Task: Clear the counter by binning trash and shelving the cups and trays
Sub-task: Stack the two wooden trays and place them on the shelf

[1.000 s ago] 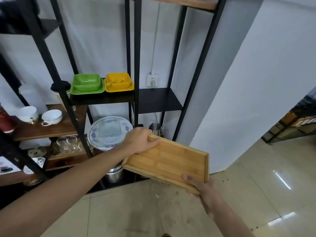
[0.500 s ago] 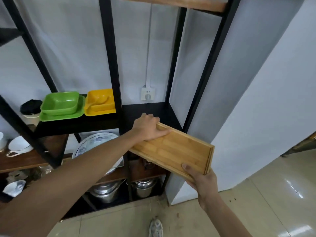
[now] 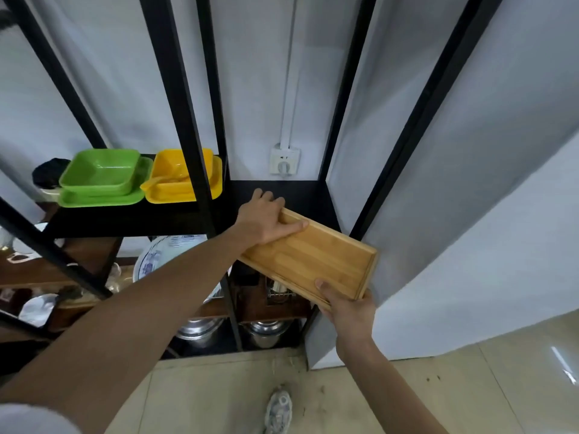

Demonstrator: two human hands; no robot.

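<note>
A rectangular bamboo tray (image 3: 316, 261) is held in both hands, tilted, at the front edge of the black shelf board (image 3: 300, 195). My left hand (image 3: 266, 219) grips the tray's far left corner, with its fingers over the shelf board. My right hand (image 3: 346, 303) grips the tray's near right edge from below, thumb on top. The tray's far end overlaps the shelf's front edge; I cannot tell whether it touches.
A green dish set (image 3: 101, 177) and a yellow dish set (image 3: 181, 177) sit on the same shelf to the left, behind a black upright post (image 3: 185, 120). A wall socket (image 3: 284, 161) is behind the shelf. Plates, white cups and steel pots fill the lower shelves.
The tray and both hands have risen from knee height up to the black shelf and moved forward. My view has come closer to the rack and tilted down.
</note>
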